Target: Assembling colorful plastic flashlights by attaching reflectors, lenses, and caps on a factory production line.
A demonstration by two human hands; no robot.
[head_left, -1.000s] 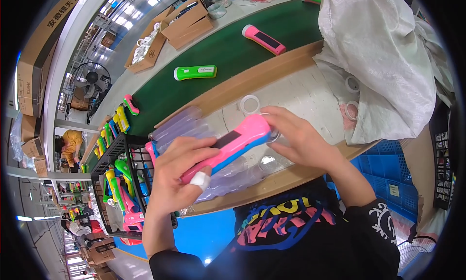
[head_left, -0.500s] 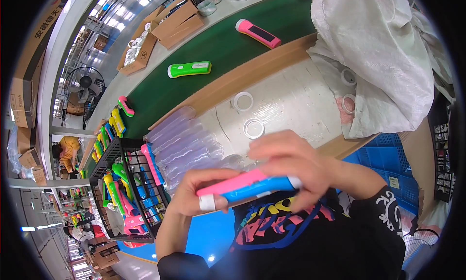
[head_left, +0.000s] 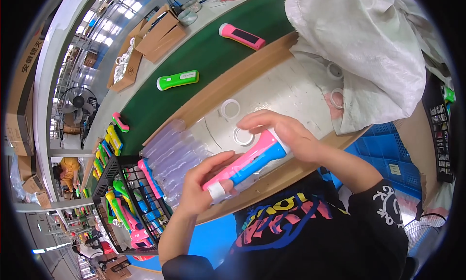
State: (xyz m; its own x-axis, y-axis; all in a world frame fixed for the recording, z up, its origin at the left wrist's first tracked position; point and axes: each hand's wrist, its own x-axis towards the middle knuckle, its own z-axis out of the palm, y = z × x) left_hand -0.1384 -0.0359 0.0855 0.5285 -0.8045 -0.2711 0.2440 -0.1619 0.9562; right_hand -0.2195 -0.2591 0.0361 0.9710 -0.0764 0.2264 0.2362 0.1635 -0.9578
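Both hands grip a pink-and-blue flashlight (head_left: 246,164) above the table's near edge: left hand (head_left: 200,187) closed on its white end, right hand (head_left: 279,130) on the other. A black wire basket (head_left: 127,206) left holds coloured flashlights; the green belt (head_left: 194,54) beyond carries two more.

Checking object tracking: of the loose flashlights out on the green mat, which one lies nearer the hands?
The green flashlight, lying left on the green mat; the pink flashlight lies farther up, nearer the cardboard boxes.

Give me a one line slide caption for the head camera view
Both hands, left and right, hold a pink and blue flashlight above a pale workbench beside a black crate.
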